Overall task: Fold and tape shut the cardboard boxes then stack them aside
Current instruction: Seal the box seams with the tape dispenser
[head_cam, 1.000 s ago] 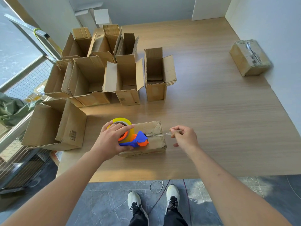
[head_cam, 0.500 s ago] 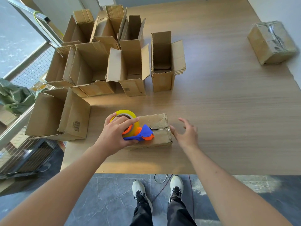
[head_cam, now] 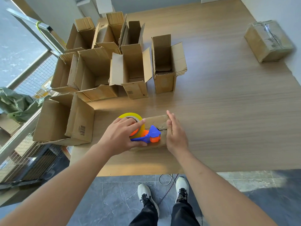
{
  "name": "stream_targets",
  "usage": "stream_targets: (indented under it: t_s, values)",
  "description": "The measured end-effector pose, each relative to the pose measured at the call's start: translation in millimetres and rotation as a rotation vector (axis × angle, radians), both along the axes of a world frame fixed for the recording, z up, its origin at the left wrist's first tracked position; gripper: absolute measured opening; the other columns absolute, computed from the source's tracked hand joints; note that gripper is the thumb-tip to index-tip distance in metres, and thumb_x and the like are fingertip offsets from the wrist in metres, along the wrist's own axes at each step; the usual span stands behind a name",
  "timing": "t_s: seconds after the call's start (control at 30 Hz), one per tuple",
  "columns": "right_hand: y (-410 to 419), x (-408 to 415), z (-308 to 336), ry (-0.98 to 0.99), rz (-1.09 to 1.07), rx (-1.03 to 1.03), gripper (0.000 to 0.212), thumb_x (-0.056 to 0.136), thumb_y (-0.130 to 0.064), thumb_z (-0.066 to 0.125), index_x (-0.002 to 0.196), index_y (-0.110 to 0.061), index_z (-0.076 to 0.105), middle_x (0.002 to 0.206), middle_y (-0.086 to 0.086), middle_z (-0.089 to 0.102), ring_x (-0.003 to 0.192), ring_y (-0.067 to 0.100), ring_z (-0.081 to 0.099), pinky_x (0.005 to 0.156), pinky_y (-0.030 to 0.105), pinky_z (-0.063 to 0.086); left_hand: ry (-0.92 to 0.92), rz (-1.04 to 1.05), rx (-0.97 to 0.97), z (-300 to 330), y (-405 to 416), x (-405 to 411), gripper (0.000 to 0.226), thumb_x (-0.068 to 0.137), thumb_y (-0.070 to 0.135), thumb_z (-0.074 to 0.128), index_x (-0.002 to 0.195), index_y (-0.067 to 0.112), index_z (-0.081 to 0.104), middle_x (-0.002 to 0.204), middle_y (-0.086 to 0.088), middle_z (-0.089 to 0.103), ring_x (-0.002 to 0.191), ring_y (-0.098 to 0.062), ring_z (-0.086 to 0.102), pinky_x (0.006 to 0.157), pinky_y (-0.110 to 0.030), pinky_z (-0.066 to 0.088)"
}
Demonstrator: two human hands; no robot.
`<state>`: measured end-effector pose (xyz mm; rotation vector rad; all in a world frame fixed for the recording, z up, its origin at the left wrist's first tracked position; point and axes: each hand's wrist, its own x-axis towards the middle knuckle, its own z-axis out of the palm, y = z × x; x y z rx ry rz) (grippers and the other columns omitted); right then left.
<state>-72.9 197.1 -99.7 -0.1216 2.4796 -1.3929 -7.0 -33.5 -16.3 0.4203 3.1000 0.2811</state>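
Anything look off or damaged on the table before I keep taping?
One thing: the open box standing alone at the right of the group has a ragged, torn edge on its right flap. The small box under the tape dispenser looks creased on top. Otherwise nothing spilled; the sealed box sits apart, far right.

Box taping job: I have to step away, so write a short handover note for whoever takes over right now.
Left hand: gripping the tape dispenser, which sits on top of the small box at the table's near edge.
Right hand: open, flat against that box's right end, apparently pressing the tape down.
Open boxes: a cluster with flaps up at the table's far left, plus one lying on its side at the left edge.
Done: one taped box set aside at far right.
Left: finish and move the small box, then fold, tape and stack all the open ones.
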Motion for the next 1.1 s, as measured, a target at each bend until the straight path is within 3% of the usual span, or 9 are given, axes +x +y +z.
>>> stream_targets:
  t_s: [0.07, 0.13, 0.23, 0.37, 0.5, 0.7, 1.1]
  values:
    - [0, 2, 5, 0.001, -0.009, 0.025, 0.044, 0.108, -0.053, 0.019, 0.152, -0.056, 0.024, 0.163, -0.018, 0.033, 0.149, 0.003, 0.029, 0.111, 0.041, 0.039, -0.075, -0.018, -0.055, 17, 3, -4, 0.089, 0.084, 0.088, 0.040, 0.146, 0.026, 0.056, 0.113, 0.011, 0.065, 0.105, -0.017, 0.062, 0.091, -0.033, 0.048]
    - [0, 3, 11, -0.008, -0.007, 0.056, 0.045, 0.107, -0.056, 0.016, 0.151, -0.057, 0.022, 0.161, -0.021, 0.035, 0.147, 0.004, 0.034, 0.110, 0.044, 0.041, -0.275, 0.058, -0.114, 38, 13, -10, 0.086, 0.083, 0.090, 0.036, 0.140, 0.030, 0.059, 0.107, 0.011, 0.066, 0.097, -0.018, 0.062, 0.084, -0.033, 0.052]
    - [0, 4, 19, -0.020, -0.003, 0.101, 0.045, 0.107, -0.056, 0.015, 0.152, -0.056, 0.022, 0.159, -0.023, 0.037, 0.143, 0.007, 0.041, 0.105, 0.043, 0.043, -0.515, 0.191, -0.122, 63, 27, -28, 0.077, 0.083, 0.087, 0.044, 0.130, 0.030, 0.065, 0.094, 0.007, 0.067, 0.088, -0.018, 0.062, 0.079, -0.040, 0.057]
    - [-3, 4, 26, -0.034, -0.012, 0.167, 0.045, 0.107, -0.057, 0.016, 0.151, -0.056, 0.023, 0.154, -0.020, 0.043, 0.136, 0.012, 0.048, 0.098, 0.043, 0.043, -0.706, 0.250, -0.056, 76, 18, -42, 0.071, 0.084, 0.082, 0.052, 0.119, 0.024, 0.072, 0.094, 0.004, 0.071, 0.086, -0.016, 0.066, 0.079, -0.038, 0.060]
    - [-4, 4, 29, -0.029, -0.005, 0.226, 0.044, 0.107, -0.058, 0.016, 0.150, -0.056, 0.024, 0.149, -0.014, 0.051, 0.129, 0.021, 0.055, 0.090, 0.042, 0.043, -0.778, 0.305, 0.010, 75, -8, -40, 0.068, 0.080, 0.084, 0.057, 0.107, 0.025, 0.075, 0.093, 0.004, 0.074, 0.086, -0.015, 0.068, 0.080, -0.038, 0.059]
    - [-5, 4, 32, -0.024, 0.000, 0.289, 0.043, 0.107, -0.059, 0.016, 0.148, -0.056, 0.026, 0.144, -0.009, 0.057, 0.121, 0.028, 0.060, 0.081, 0.039, 0.039, -0.826, 0.353, 0.125, 77, -50, -28, 0.058, 0.078, 0.078, 0.066, 0.121, 0.038, 0.066, 0.109, 0.014, 0.071, 0.097, -0.007, 0.066, 0.090, -0.034, 0.057]
    - [-8, 3, 35, -0.027, 0.008, 0.388, 0.043, 0.105, -0.061, 0.015, 0.147, -0.057, 0.026, 0.128, -0.005, 0.066, 0.109, 0.031, 0.063, 0.076, 0.040, 0.042, -0.895, 0.478, 0.408, 50, -131, 11, 0.051, 0.075, 0.070, 0.075, 0.112, 0.035, 0.075, 0.097, 0.012, 0.076, 0.091, -0.012, 0.072, 0.089, -0.036, 0.059]
